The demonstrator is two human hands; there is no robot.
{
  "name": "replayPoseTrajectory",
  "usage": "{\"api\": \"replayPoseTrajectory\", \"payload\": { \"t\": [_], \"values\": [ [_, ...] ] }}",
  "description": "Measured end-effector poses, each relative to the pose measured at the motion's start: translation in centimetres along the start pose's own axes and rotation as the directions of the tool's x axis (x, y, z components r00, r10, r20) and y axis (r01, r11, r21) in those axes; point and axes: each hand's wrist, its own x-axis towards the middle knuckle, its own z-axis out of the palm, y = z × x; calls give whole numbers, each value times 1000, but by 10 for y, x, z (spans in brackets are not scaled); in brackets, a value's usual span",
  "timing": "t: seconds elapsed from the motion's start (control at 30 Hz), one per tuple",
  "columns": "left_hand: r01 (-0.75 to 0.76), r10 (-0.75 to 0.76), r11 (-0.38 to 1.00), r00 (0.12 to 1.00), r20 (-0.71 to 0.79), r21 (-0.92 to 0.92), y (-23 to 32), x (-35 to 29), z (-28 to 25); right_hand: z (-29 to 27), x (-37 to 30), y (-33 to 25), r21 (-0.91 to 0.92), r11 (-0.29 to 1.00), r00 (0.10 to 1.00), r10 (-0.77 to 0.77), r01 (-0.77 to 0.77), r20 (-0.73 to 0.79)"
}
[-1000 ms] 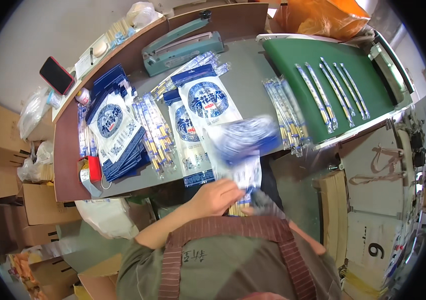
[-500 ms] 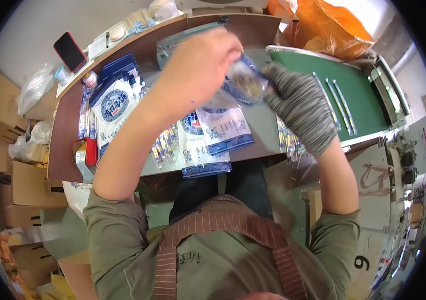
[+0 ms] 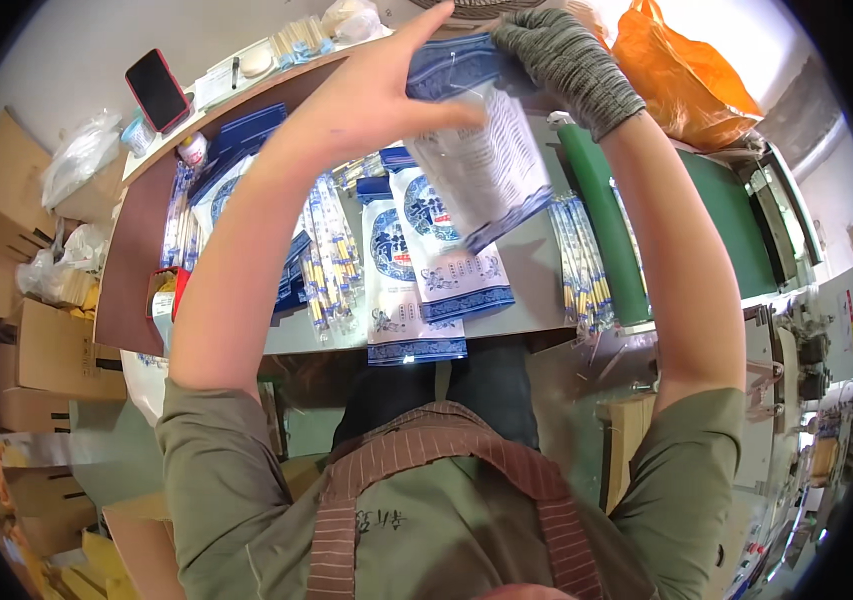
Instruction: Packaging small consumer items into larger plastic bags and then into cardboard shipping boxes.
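My gloved right hand [image 3: 562, 68] is closed on the top corner of a blue-and-white printed plastic pouch [image 3: 492, 165], held up over the far part of the table. The pouch hangs tilted, its blue lower edge toward the right. My bare left hand [image 3: 372, 95] is at the pouch's upper left, thumb and fingers spread apart, the thumb lying across its front. Below, more printed pouches [image 3: 437, 245] lie overlapping at the table's near edge. Bundles of thin wrapped sticks with yellow and blue ends [image 3: 332, 265] lie left of them, and another bundle [image 3: 579, 265] lies to the right.
A green-surfaced machine bed [image 3: 717, 210] stands on the right, below an orange bag [image 3: 682, 75]. Along the raised back ledge are a phone [image 3: 157, 90] and a cup [image 3: 139, 135]. A red box [image 3: 169, 295] sits at the left edge. Cardboard boxes [image 3: 62, 340] are stacked farther left.
Both hands have moved farther up. My right hand has carried the pouch up and away, and it now hangs unfolded. My left hand's fingers have spread from a closed pose.
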Motion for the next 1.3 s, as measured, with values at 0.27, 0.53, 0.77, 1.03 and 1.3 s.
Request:
{"api": "replayPoseTrajectory", "payload": {
  "t": [0.27,0.53,0.77,1.03,1.3],
  "values": [
    [-490,529,745,847,46,453,17,-65,18,19,-103,82,14,887,883,-457,461,-105],
    [-288,190,911,928,321,294,-45,-198,101,70,-78,203,257,916,938,338,-309,-78],
    [248,-198,936,958,208,-251,-35,-217,90,89,-48,235,516,590,781,524,-621,340],
    [338,-402,-671,582,707,-660,23,-214,76,112,-174,160,788,351,830,445,-506,336],
    [631,-820,192,524,230,-751,80,-228,-40,128,-178,115,405,880,906,61,-247,420]
  ]
}}
